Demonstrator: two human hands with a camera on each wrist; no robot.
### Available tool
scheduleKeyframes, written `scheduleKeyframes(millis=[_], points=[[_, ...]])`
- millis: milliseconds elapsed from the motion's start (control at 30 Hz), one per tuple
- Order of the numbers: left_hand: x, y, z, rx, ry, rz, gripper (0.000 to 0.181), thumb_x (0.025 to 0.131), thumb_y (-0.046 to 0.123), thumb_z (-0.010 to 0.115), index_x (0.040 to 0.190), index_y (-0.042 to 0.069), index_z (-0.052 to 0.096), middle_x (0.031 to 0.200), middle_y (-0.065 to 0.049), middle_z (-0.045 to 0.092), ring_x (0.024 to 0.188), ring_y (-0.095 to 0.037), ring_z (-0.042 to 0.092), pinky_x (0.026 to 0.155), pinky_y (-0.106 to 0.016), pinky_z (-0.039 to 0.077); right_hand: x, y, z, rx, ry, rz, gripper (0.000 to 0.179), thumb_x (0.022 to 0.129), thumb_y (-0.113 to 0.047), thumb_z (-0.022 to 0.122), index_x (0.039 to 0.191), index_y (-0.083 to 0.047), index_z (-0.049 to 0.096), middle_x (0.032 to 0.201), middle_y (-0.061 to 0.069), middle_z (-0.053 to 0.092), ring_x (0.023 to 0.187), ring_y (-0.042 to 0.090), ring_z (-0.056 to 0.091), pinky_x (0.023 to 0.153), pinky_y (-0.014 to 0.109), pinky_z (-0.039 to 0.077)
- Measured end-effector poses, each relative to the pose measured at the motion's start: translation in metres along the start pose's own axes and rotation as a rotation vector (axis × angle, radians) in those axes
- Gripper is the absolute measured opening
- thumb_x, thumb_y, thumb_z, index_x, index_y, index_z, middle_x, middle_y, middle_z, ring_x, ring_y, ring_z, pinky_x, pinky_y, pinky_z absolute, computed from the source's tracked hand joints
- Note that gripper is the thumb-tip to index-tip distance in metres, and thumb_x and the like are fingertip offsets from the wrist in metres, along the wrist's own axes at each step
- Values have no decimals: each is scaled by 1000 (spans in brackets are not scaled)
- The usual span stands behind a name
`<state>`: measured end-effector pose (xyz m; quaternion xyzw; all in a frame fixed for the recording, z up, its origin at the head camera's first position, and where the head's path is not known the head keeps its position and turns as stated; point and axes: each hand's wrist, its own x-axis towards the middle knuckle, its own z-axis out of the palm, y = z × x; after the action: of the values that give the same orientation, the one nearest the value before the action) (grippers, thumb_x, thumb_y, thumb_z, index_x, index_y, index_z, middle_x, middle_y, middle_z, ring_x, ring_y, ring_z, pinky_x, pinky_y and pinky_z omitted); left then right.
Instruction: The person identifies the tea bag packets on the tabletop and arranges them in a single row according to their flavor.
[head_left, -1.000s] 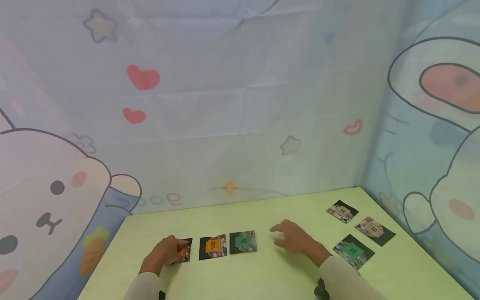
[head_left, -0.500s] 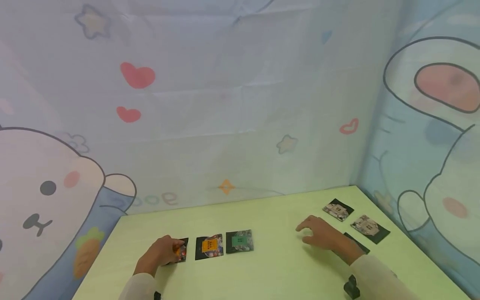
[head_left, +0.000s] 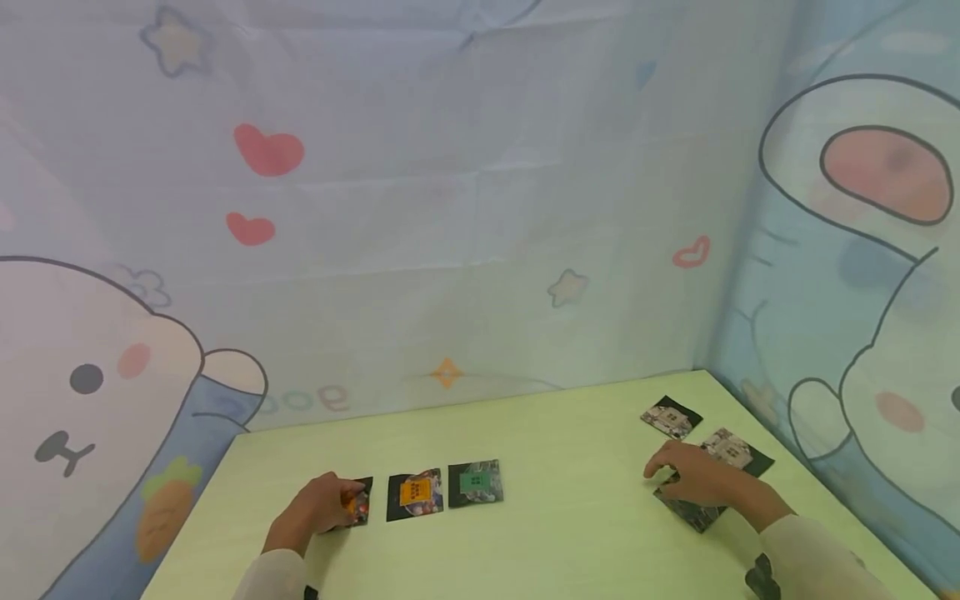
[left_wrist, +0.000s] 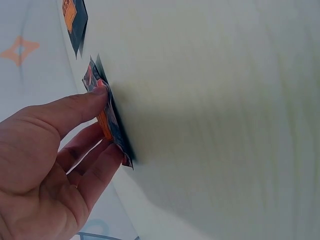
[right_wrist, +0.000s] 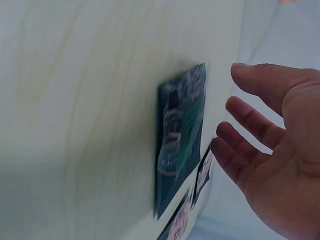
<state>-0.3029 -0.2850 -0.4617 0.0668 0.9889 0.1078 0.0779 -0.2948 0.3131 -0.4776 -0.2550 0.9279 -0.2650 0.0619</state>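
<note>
My left hand [head_left: 317, 505] pinches a small flat packet with an orange label [left_wrist: 107, 117] at the left of the table. Its thumb lies at one edge and its fingers at another, close over the tabletop. To the right of it lie a second orange-labelled packet [head_left: 415, 494] and a green-labelled packet [head_left: 476, 483], in a row. My right hand [head_left: 701, 477] hovers over another green-labelled packet [right_wrist: 182, 132] at the right, partly covering it in the head view. In the right wrist view its fingers are loosely bent and apart from that packet.
Two packets with pale labels lie farther back on the right: one near the back edge [head_left: 672, 417], another beside my right hand [head_left: 738, 455]. A pale yellow-green table [head_left: 555, 533] meets a cartoon-print cloth [head_left: 420, 208] behind and at both sides.
My right hand has moved right, from beside the row of packets to over the green-labelled packet at the right. The left hand stays on its packet, while the head view has shifted slightly.
</note>
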Motion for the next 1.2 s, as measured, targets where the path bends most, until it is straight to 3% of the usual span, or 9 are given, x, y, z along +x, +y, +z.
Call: scheduleKeyframes(millis=[300,433,733,1000,1200], points=[[2,3,7,-42,-12,-21,51,82,15,84,132,12,70,103,-11,61,96,-29,63,94,-54,54,-20,17,-7,-115,-62,59,33,81,-7,79,111,-22,75,118,1,65,113,35,62,91,45,54],[0,3,7,-46,-12,-23,52,82,16,84,132,12,70,103,-12,61,96,-30,63,94,-54,54,-24,22,-7,-94,-70,67,36,81,-8,79,113,-23,74,119,0,65,113,33,63,92,41,54],[0,5,4,-43,0,-24,52,82,14,83,132,11,70,105,-14,62,98,-33,64,95,-55,53,-29,34,-1,-38,-45,34,35,86,-16,79,119,-24,74,122,0,63,114,30,62,94,33,54],[0,3,1,-32,-3,-39,53,82,14,83,133,12,69,108,-16,63,101,-35,64,97,-57,52,-24,29,4,-55,-7,18,36,85,-17,80,121,-18,75,120,4,64,111,32,63,91,39,55],[0,3,0,-20,2,-45,53,81,14,85,132,12,70,107,-16,63,102,-37,64,98,-57,52,-19,24,11,-48,26,24,38,86,-22,81,122,-15,74,118,4,64,106,27,63,88,34,55]])
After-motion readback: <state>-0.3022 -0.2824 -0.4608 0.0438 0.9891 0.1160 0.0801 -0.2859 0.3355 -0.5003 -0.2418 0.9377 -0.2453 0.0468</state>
